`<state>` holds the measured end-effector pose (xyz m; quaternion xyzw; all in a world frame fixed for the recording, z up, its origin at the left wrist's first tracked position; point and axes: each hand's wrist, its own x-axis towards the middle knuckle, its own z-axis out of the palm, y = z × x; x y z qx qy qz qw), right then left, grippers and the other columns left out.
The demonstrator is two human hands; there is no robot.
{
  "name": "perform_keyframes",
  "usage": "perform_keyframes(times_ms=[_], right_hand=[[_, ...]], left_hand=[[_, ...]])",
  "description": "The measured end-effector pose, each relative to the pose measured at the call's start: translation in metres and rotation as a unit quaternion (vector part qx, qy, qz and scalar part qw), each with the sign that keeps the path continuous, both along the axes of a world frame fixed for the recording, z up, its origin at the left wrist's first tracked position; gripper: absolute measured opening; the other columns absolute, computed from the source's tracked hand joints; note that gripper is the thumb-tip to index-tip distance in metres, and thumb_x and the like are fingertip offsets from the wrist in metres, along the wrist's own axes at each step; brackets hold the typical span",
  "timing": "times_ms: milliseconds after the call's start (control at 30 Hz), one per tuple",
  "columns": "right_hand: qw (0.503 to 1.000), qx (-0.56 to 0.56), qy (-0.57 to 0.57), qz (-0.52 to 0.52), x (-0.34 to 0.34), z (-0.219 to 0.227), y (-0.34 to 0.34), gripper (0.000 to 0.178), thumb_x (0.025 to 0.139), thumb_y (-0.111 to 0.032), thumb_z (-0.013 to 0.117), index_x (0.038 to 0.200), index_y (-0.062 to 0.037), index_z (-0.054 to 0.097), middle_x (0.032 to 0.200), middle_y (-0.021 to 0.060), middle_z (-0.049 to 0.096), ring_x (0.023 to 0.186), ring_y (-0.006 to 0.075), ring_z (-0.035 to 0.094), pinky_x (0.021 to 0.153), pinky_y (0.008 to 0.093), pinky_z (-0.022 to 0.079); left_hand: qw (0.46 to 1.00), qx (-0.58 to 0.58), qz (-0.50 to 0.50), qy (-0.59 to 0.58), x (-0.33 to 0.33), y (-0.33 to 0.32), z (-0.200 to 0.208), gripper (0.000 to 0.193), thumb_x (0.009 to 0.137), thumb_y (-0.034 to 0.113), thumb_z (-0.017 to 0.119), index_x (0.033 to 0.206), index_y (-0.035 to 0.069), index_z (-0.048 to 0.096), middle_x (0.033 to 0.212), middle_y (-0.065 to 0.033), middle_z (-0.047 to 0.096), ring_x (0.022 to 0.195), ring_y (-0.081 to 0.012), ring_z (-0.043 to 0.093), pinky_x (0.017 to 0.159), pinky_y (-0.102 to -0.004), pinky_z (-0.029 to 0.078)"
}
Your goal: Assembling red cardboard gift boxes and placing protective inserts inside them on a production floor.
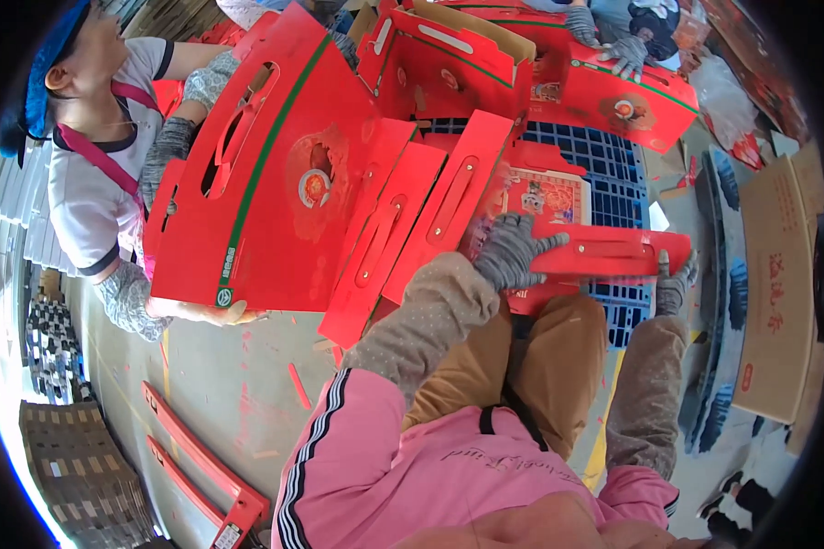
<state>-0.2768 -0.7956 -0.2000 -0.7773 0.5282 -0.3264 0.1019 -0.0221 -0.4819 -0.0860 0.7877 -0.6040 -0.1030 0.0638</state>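
In front of my legs stands a red gift box [595,260] with a long riveted handle on its narrow top. My left hand [511,252], in a grey striped knit glove, lies at the box's left end, fingers spread and thumb across the edge. At the other end, my right hand [675,284], in a similar glove, grips the corner; its lower fingers are partly hidden. Just beyond lies a red box with a printed picture panel [549,197]. Two more handled red boxes, one tall [458,188] and one beside it [384,233], lean to the left.
A co-worker [101,174] at left holds a large red carton [284,183] with a green stripe. Another person's gloved hands [624,57] rest on a red carton [627,105]. Blue pallets [604,165] lie beneath. Brown cartons [778,293] stand right, a red pallet jack [206,457] lower left.
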Motion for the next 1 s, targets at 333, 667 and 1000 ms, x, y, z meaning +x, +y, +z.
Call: perform_keyframes(times_ms=[333, 667, 1000], right_hand=[[0.978, 0.026, 0.093, 0.186, 0.207, 0.045, 0.008, 0.089, 0.057, -0.064, 0.075, 0.127, -0.0138, 0.052, 0.137, 0.0197, 0.035, 0.128, 0.0373, 0.031, 0.107, 0.0438, 0.026], [0.900, 0.029, 0.002, 0.435, 0.272, 0.065, 0.021, 0.060, 0.056, -0.036, 0.086, 0.104, -0.0094, 0.061, 0.126, 0.0149, 0.046, 0.121, 0.0320, 0.042, 0.104, 0.0373, 0.035], [0.860, 0.013, -0.051, 0.508, 0.390, 0.076, 0.032, 0.061, 0.073, -0.032, 0.075, 0.124, -0.0078, 0.052, 0.125, 0.0168, 0.049, 0.120, 0.0315, 0.045, 0.103, 0.0379, 0.035]], left_hand=[[0.988, -0.053, 0.130, -0.059, -0.026, 0.094, -0.005, 0.067, 0.073, 0.044, 0.064, 0.136, 0.036, 0.041, 0.138, -0.0258, 0.030, 0.125, -0.0420, 0.032, 0.104, -0.0557, 0.022], [0.991, -0.077, 0.108, 0.011, -0.007, 0.010, 0.001, 0.082, 0.076, 0.049, 0.060, 0.145, 0.032, 0.020, 0.147, -0.0271, 0.011, 0.134, -0.0503, 0.011, 0.105, -0.0637, 0.010], [0.969, -0.091, 0.219, -0.067, -0.043, -0.019, -0.021, 0.050, 0.082, 0.030, 0.052, 0.132, 0.028, 0.048, 0.152, -0.0150, 0.012, 0.136, -0.0470, 0.007, 0.093, -0.0770, 0.010]])
